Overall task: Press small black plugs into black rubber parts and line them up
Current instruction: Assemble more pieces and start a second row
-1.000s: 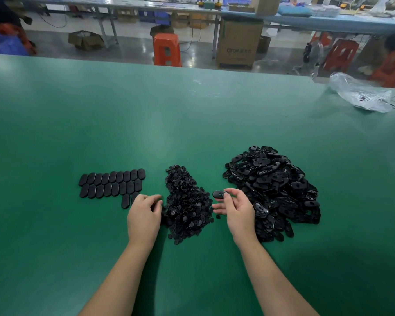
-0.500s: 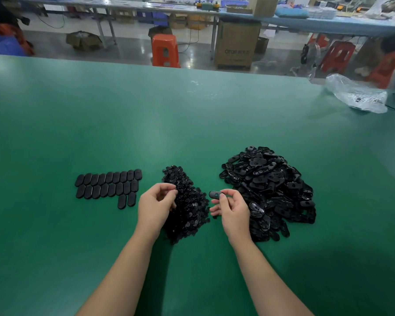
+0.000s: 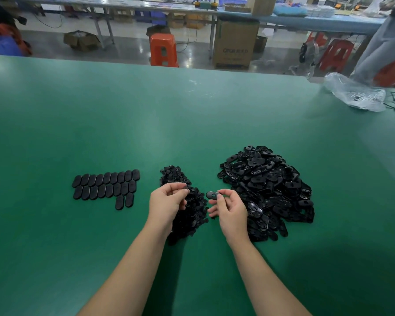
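- The green table (image 3: 192, 124) runs from the near edge, where both forearms come in, to a far edge bordering the workshop floor; most of the far half and the near-left corner are bare surface.
- The right hand (image 3: 229, 212) is raised just above the surface between the two heaps, thumb and forefinger pinching one black rubber part (image 3: 211, 195) by its right end; the other fingers curl loosely beneath.
- The left hand (image 3: 167, 202) is held over the pile of small plugs (image 3: 187, 204), fingertips drawn together at a point just left of the held part. Something small and dark shows at the tips, but I cannot tell whether it is a pinched plug or the pile behind.
- The near part of the plug pile is hidden by the left hand and wrist.
- The heap of rubber parts (image 3: 267, 190) lies right of centre, touching the right hand's back.
- The lined-up parts (image 3: 105, 185) lie flat in two rows towards the left edge, with two more below.
- A clear plastic bag (image 3: 356, 94) sits at the far right corner, beside dark cables cut off by the frame.
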### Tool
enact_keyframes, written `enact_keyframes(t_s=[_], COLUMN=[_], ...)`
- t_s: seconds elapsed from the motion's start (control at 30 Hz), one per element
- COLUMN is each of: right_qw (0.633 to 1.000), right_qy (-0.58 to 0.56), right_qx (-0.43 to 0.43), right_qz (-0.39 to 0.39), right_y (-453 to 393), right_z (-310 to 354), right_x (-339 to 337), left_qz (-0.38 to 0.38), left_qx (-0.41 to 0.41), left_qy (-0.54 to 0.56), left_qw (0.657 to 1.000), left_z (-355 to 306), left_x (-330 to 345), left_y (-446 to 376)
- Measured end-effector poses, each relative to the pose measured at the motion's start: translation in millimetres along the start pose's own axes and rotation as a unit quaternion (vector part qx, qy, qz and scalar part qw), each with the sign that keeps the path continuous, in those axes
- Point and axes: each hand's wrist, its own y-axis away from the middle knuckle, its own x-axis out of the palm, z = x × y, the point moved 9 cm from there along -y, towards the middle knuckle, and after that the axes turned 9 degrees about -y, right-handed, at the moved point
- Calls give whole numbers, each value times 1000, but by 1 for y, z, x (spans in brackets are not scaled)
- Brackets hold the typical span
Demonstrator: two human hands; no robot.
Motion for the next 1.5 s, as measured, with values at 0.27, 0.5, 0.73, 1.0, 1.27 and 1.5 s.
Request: enact_keyframes(t_s=[0.27, 0.5, 0.73, 1.0, 1.27, 1.5], right_qw=[1000, 1000, 998, 997, 998, 998], right_qy=[4, -4, 57, 61, 54, 56], right_qx=[-5, -2, -24, -34, -28, -15], right_qz=[-3, 3, -11, -11, -5, 2], right_y=[0, 2, 1, 3, 4, 2], right_z=[0, 2, 6, 9, 8, 6], right_x=[1, 2, -4, -4, -2, -2], left_qz=[14, 24, 9, 21, 28, 11], left_qx=[-1, 30, 59, 45, 53, 65], left_qy=[-42, -147, -271, -294, -308, -301], left_qw=[999, 988, 961, 955, 950, 951], left_z=[-3, -9, -20, -18, -18, -20], left_x=[14, 34, 53, 55, 58, 56], left_y=[3, 9, 14, 13, 14, 16])
